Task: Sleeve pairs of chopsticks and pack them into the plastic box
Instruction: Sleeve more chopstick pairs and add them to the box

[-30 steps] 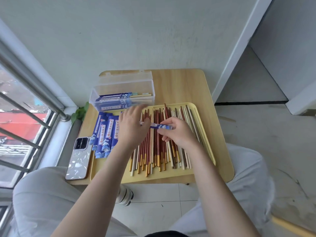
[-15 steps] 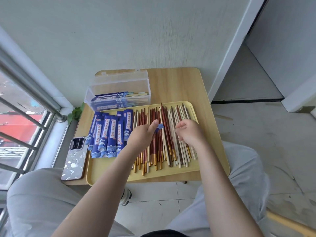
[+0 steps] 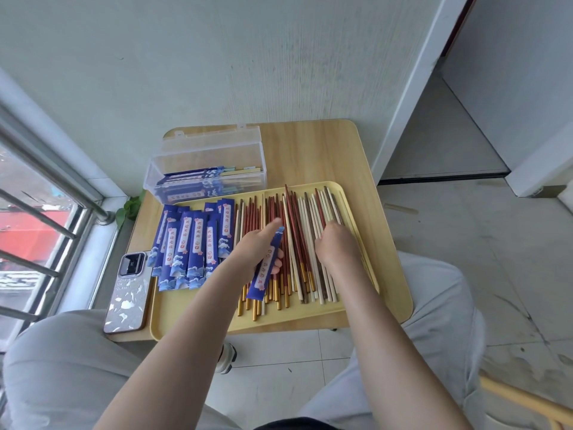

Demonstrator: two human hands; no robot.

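Observation:
A yellow tray (image 3: 390, 283) lies on the small wooden table (image 3: 313, 150). Loose chopsticks (image 3: 297, 237), red with gold ends and pale ones, cover its right half. A pile of blue paper sleeves (image 3: 189, 243) fills its left half. My left hand (image 3: 257, 246) holds one blue sleeve (image 3: 266, 265) lengthwise above the red chopsticks. My right hand (image 3: 336, 243) rests with curled fingers on the pale chopsticks at the right; whether it grips any is hidden. The clear plastic box (image 3: 207, 172), lid open, holds several sleeved pairs behind the tray.
A phone (image 3: 128, 290) in a pale case lies on the table's left edge beside the tray. A window with metal bars (image 3: 46, 187) is on the left. A wall stands right behind the table. My knees flank the table's near edge.
My left hand turned the blue sleeve from crosswise to lengthwise. My right hand let go of the sleeve and moved right onto the pale chopsticks.

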